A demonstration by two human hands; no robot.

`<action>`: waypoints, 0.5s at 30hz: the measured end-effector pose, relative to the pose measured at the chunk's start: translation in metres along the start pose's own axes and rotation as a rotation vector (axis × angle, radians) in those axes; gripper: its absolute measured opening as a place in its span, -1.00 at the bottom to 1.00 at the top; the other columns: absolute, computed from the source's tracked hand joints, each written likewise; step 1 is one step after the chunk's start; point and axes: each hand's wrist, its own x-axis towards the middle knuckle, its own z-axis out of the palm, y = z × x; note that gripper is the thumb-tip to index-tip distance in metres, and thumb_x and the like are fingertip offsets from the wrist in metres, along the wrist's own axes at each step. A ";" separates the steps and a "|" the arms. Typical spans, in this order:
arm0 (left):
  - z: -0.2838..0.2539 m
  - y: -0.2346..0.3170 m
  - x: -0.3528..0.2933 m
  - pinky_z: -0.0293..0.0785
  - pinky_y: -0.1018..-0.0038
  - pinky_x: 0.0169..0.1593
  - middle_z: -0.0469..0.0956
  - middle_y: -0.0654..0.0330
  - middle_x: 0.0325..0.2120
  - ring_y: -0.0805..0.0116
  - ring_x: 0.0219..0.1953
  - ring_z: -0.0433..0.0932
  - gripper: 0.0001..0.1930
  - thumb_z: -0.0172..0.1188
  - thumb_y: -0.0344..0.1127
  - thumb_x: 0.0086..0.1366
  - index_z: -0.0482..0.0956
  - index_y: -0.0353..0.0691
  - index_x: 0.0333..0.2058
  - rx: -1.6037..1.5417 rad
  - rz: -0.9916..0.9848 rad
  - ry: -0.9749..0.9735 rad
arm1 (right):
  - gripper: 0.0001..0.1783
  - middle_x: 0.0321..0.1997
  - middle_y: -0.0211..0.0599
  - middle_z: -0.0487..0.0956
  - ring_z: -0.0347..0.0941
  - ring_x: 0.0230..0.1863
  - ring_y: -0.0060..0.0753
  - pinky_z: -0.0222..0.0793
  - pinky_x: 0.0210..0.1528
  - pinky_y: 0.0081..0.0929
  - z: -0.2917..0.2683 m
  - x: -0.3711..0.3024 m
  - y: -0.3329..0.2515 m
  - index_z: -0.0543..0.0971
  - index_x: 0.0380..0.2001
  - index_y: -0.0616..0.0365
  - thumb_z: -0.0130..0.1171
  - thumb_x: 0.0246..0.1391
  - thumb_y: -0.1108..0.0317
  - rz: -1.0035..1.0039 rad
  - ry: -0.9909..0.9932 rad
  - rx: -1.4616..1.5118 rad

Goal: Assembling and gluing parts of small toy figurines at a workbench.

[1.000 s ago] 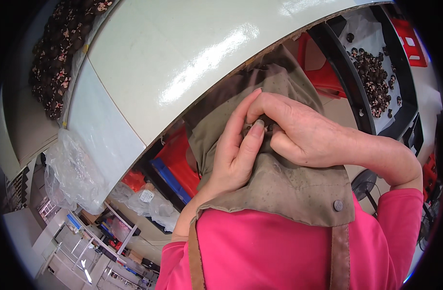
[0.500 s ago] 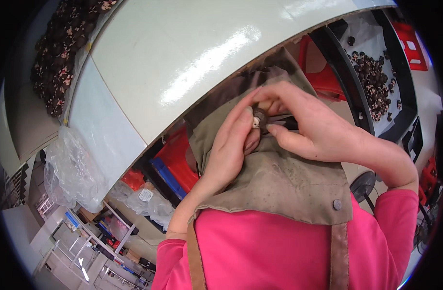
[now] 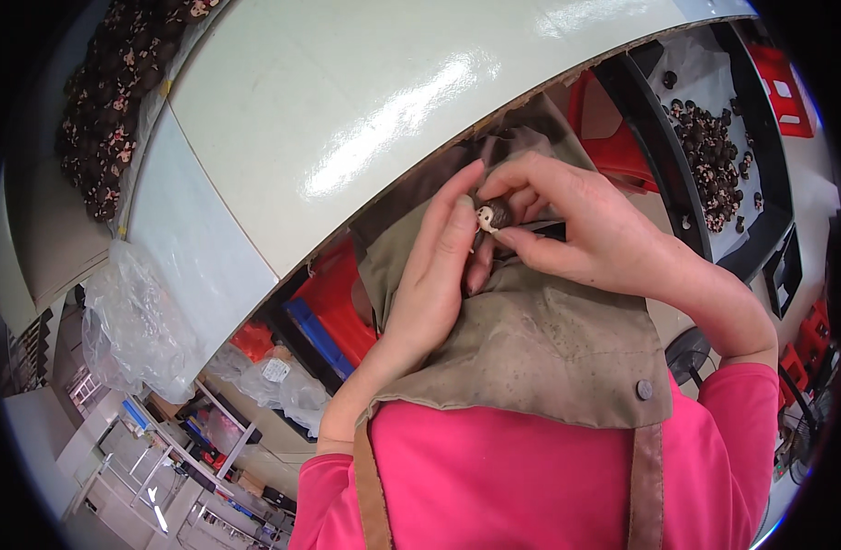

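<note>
Table (image 3: 320, 110) spans far side; apron (image 3: 558, 357) near. Tray (image 3: 661, 151) far right. Right hand (image 3: 586, 229): thumb and fingers pinching figurine (image 3: 497, 214) over apron. Left hand (image 3: 431, 266): fingers fairly straight, thumb tip at figurine; whether gripping, cannot tell.

We see a bright pink shirt (image 3: 512, 486), plain and smooth, its left sleeve (image 3: 324, 495) and right sleeve (image 3: 743, 426) both short. Over it we find an olive-brown apron (image 3: 576, 357), creased and dotted with small dark specks, with a wavy near hem. Two brown straps run down the shirt's front: the left strap (image 3: 373, 490) and the right strap (image 3: 647, 486). We notice a round grey stud (image 3: 644, 390) at the apron's near right corner. The left hand (image 3: 430, 275) and right hand (image 3: 599, 234) are bare.
</note>
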 end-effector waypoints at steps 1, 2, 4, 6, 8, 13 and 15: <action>0.000 0.000 0.000 0.12 0.73 -0.47 0.37 0.29 -0.52 0.65 -0.59 0.16 -0.48 -0.36 -0.03 0.46 0.13 -0.28 0.22 0.000 0.000 0.000 | -0.61 -0.23 -0.31 0.46 0.44 -0.30 -0.50 0.40 -0.19 -0.55 -0.001 0.000 0.001 0.43 -0.09 0.18 0.20 -0.06 0.52 0.060 0.002 0.030; -0.001 0.001 -0.001 0.13 0.73 -0.47 0.38 0.29 -0.51 0.64 -0.59 0.17 -0.49 -0.36 -0.05 0.46 0.12 -0.26 0.23 0.011 0.008 -0.025 | -0.61 -0.23 -0.31 0.46 0.44 -0.30 -0.50 0.40 -0.19 -0.55 0.000 0.001 0.001 0.43 -0.09 0.18 0.20 -0.06 0.52 0.061 0.000 0.029; -0.002 0.001 -0.001 0.14 0.73 -0.47 0.39 0.29 -0.50 0.64 -0.59 0.18 -0.50 -0.36 -0.08 0.47 0.11 -0.25 0.23 0.020 0.018 -0.049 | -0.61 -0.22 -0.30 0.47 0.44 -0.30 -0.53 0.40 -0.20 -0.55 0.002 0.002 0.003 0.44 -0.09 0.19 0.19 -0.05 0.54 -0.027 0.035 0.003; -0.003 0.001 -0.001 0.14 0.73 -0.49 0.38 0.30 -0.51 0.64 -0.59 0.19 -0.51 -0.38 -0.09 0.47 0.11 -0.25 0.23 -0.006 0.004 -0.090 | -0.61 -0.23 -0.31 0.47 0.44 -0.30 -0.53 0.41 -0.20 -0.55 0.002 0.002 0.003 0.44 -0.08 0.19 0.19 -0.06 0.55 -0.040 0.025 -0.044; -0.002 0.003 0.000 0.14 0.74 -0.49 0.37 0.30 -0.52 0.65 -0.59 0.19 -0.51 -0.39 -0.09 0.47 0.12 -0.25 0.23 -0.023 -0.004 -0.109 | -0.60 -0.23 -0.31 0.47 0.44 -0.31 -0.53 0.41 -0.20 -0.55 0.001 0.003 0.003 0.44 -0.08 0.19 0.19 -0.06 0.56 -0.053 0.016 -0.092; -0.007 0.001 0.002 0.12 0.74 -0.51 0.35 0.32 -0.53 0.67 -0.60 0.17 -0.49 -0.42 -0.06 0.47 0.14 -0.25 0.22 -0.044 -0.018 -0.181 | -0.57 -0.28 -0.29 0.48 0.45 -0.33 -0.49 0.42 -0.23 -0.53 0.000 0.004 0.002 0.45 -0.03 0.19 0.19 -0.04 0.52 -0.045 -0.014 -0.160; -0.003 0.004 0.001 0.08 0.74 -0.53 0.31 0.36 -0.58 0.68 -0.62 0.13 -0.48 -0.45 -0.03 0.47 0.17 -0.26 0.20 -0.037 -0.012 -0.159 | -0.58 -0.30 -0.28 0.49 0.45 -0.33 -0.48 0.42 -0.24 -0.53 -0.002 0.005 0.000 0.45 -0.04 0.19 0.19 -0.04 0.52 -0.051 -0.028 -0.192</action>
